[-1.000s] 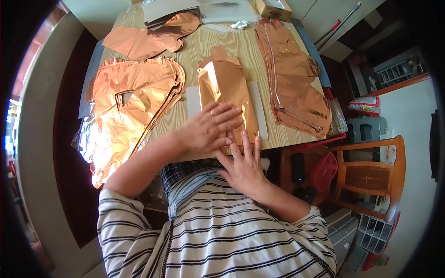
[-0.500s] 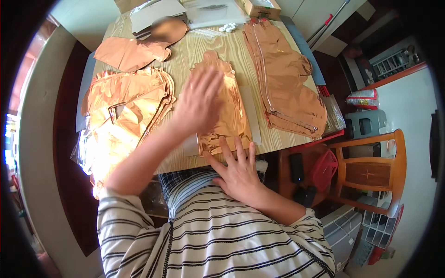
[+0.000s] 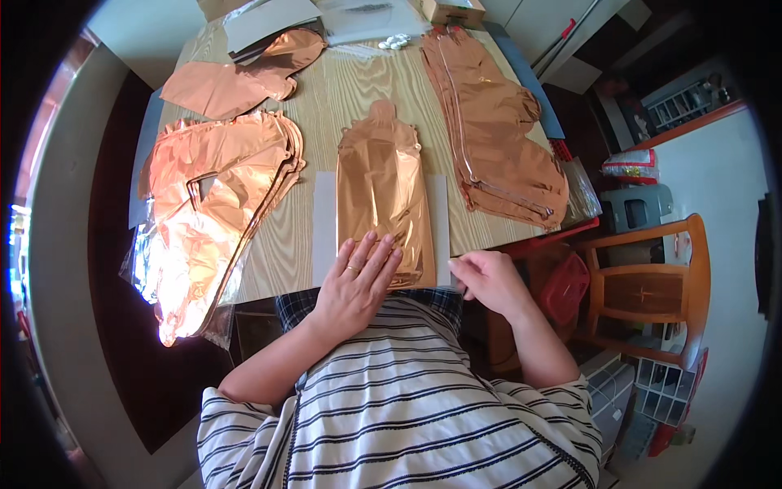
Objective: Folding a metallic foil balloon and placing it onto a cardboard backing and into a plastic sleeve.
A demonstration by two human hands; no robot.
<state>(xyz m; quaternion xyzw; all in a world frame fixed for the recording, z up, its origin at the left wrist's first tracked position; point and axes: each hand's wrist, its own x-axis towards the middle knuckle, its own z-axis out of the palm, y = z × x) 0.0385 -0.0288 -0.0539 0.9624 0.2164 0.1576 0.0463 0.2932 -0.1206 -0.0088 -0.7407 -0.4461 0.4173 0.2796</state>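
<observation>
A folded rose-gold foil balloon (image 3: 383, 183) lies in front of me, its narrow rounded end pointing away. Beneath it is a pale grey card (image 3: 438, 208) that sticks out on both sides. My left hand (image 3: 358, 281) rests flat on the balloon's near end, fingers stretched out side by side. At the card's near right corner my right hand (image 3: 489, 277) has its fingers curled, thumb and forefinger pinched at the edge. How much of the card they grip is partly hidden.
Flat foil balloons (image 3: 220, 179) are stacked at the left, with another balloon (image 3: 232, 85) beyond. More foil balloons (image 3: 497, 130) lie at the right. White cards (image 3: 273, 23), small white pieces (image 3: 395, 41) and a cardboard box (image 3: 454, 11) sit at the back. A wooden chair (image 3: 643, 293) stands right.
My left hand has come down from above the balloon onto its near end. My right hand has left the balloon's near end and moved right to the card's corner, its fingers now curled.
</observation>
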